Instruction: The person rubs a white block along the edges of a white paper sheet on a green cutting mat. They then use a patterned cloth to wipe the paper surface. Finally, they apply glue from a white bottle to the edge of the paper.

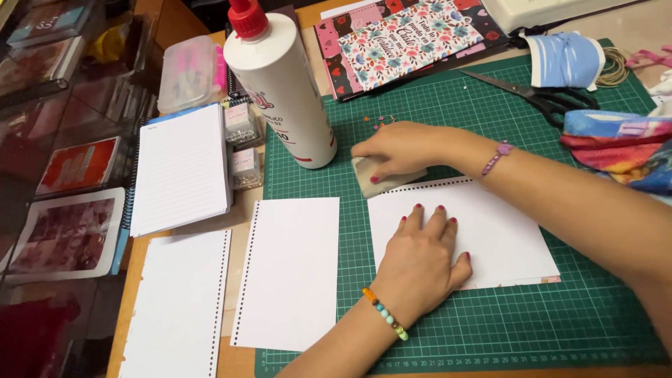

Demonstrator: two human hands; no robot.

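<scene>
A green mat (490, 294) bears a punched white sheet (500, 238). The left hand (420, 262) lies flat on that sheet, fingers spread, grasping nothing. The right hand (402, 150) clenches a tan block (374, 180) at the sheet's upper left corner, touching its edge. A glue bottle (283, 87) stands just beside.

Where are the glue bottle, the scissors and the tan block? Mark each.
glue bottle (283, 91), head view, middle of the white body.
scissors (560, 101), head view, black handles.
tan block (374, 180), head view, lower face under the right hand (402, 148).
</scene>
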